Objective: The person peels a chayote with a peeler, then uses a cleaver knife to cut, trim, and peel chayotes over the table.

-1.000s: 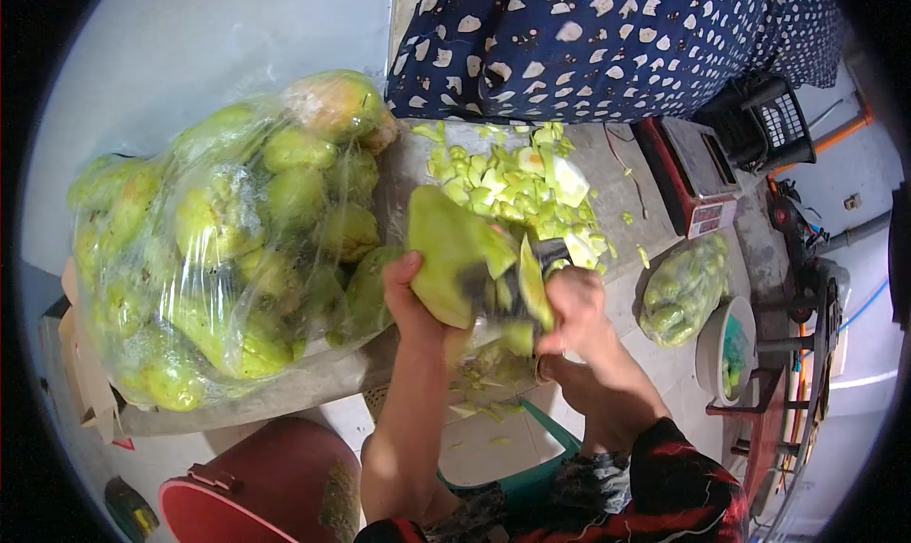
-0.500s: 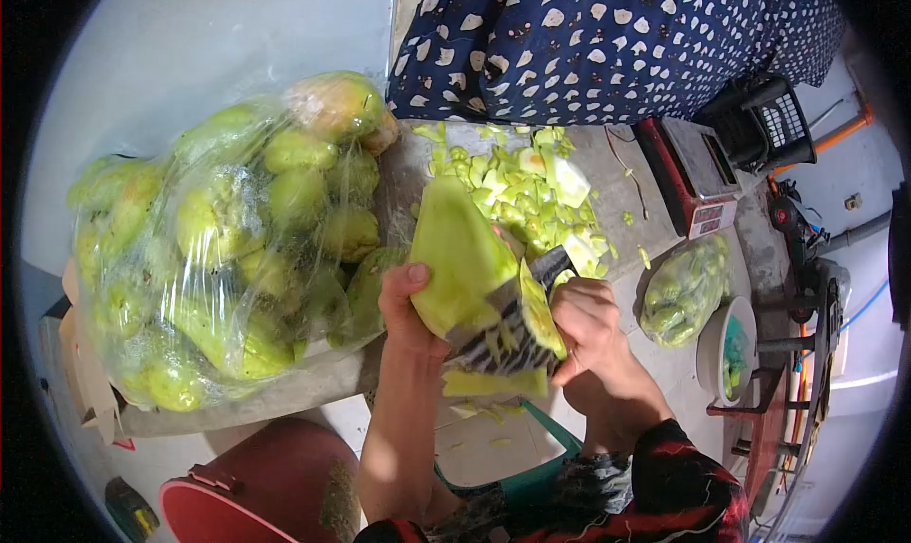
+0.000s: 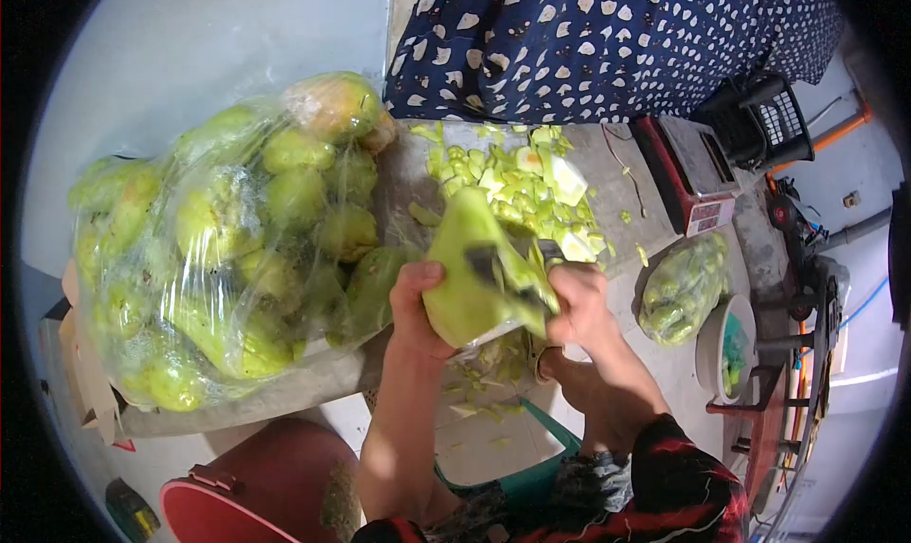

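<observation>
A large green papaya [image 3: 455, 301], its skin pared to smooth pale green, is in my left hand [image 3: 416, 306]. The fingers wrap its left side and underside, thumb on top. At its right side my right hand [image 3: 579, 306] is closed around a knife, mostly hidden by the fist. The dark blade [image 3: 484, 264] is smeared by motion across the fruit. A loosened strip of green flesh [image 3: 531, 292] stands off the papaya's right side, near my right fingers. Behind the fruit, pale green cut pieces [image 3: 517, 192] lie heaped on the grey slab.
A clear plastic bag [image 3: 228, 249] of green fruit fills the left. At right are a red scale [image 3: 678, 178], a smaller bag [image 3: 683, 292] and a white bucket [image 3: 712, 353]. A red bin [image 3: 256, 486] and green-rimmed container [image 3: 546, 429] stand below.
The papaya has tipped and its top has dropped slightly to the right. The blade has swept off its lower right side, and a pale slab below has left the fruit.
</observation>
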Demonstrator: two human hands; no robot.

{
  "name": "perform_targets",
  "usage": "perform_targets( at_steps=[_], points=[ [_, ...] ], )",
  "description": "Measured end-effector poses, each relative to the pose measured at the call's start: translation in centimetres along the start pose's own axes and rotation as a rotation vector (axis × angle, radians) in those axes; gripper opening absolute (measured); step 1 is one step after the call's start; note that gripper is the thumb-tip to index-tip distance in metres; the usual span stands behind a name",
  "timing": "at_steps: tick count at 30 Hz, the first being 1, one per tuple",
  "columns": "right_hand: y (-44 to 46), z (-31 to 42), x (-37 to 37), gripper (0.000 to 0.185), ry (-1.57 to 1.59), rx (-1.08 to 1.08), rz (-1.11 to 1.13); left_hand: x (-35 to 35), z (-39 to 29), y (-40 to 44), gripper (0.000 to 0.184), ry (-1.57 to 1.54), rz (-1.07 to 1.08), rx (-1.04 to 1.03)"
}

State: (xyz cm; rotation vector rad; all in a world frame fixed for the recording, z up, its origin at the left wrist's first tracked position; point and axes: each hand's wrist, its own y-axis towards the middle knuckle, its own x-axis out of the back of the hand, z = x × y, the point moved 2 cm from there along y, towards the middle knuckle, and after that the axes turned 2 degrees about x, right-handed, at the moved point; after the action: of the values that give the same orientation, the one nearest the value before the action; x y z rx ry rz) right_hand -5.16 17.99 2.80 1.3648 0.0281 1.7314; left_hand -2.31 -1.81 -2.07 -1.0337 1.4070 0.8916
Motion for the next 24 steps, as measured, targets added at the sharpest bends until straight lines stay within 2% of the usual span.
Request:
perform_targets(
  at_steps=[1,2,5,8,10,11,12,14,18,20,22,24],
  points=[
    [-0.4,-1.0,-0.6,0.069,0.042,-0.188,0.009,-0.2,-0.2,0.2,0.066,-0.052,0.103,0.001],
    [-0.7,-2.1,-1.1,0.069,0.038,-0.242,0.03,-0.8,-0.2,0.1,0.066,-0.047,0.107,0.004],
    [-0.9,-2.1,-0.7,0.069,0.08,-0.213,0.036,-1.5,-0.6,-0.1,0.065,-0.017,0.003,-0.049],
    [0.0,-0.3,0.4,0.069,0.174,-0.104,-0.009,-0.4,-0.4,0.1,0.069,-0.149,0.019,-0.003],
    [0.1,-0.1,0.6,0.068,0.172,0.017,-0.023,-1.0,-0.1,0.2,0.069,-0.128,0.144,0.068],
    [0.3,-0.1,0.2,0.07,0.072,-0.116,-0.05,-1.0,0.0,0.2,0.069,-0.129,0.145,0.07],
    [-0.2,-2.1,-0.9,0.072,0.133,-0.372,-0.042,-1.1,0.3,0.1,0.07,-0.04,0.117,0.076],
    [-1.3,-5.6,-2.0,0.073,-0.075,-0.445,-0.003,-1.5,0.4,0.1,0.07,0.065,0.1,0.089],
    [-0.8,-4.2,-0.7,0.074,0.037,-0.449,-0.058,-2.1,0.5,0.4,0.073,-0.005,0.092,0.01],
    [-0.3,-3.2,-0.3,0.081,0.162,-0.449,-0.117,-2.1,0.3,0.8,0.076,-0.026,0.069,-0.019],
    [-0.2,-3.0,-0.3,0.082,0.221,-0.473,-0.134,-1.6,-0.2,1.2,0.07,-0.027,-0.062,-0.113],
    [-0.6,-3.4,-0.7,0.082,0.122,-0.342,-0.131,-1.7,-0.2,1.1,0.066,-0.023,-0.094,-0.127]
  ],
)
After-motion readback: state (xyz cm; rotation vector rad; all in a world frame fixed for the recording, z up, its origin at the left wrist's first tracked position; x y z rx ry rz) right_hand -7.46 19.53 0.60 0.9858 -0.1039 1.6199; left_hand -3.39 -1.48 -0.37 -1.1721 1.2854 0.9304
